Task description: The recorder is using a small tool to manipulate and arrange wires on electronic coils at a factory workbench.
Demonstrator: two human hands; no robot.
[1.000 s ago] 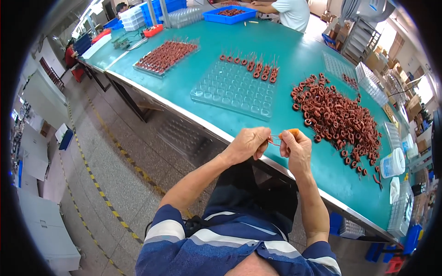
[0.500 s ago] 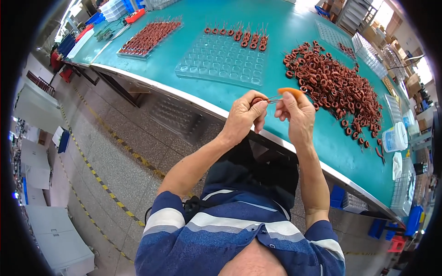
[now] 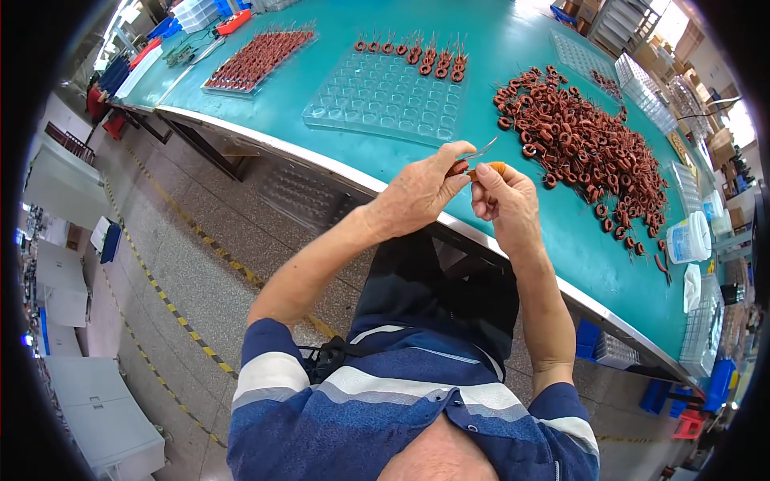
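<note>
Coil was pinched by the left hand's fingers above the worktop's near edge; whether anything was gripped by the right hand's fingers could not be told. Steady holding, wires kept untangled, was judged best.

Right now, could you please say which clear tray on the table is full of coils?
The leftmost tray: coils cover it throughout, while the middle tray is mostly bare.

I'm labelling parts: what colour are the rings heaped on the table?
The heaped rings are reddish-brown, seen best in the head view.
</note>
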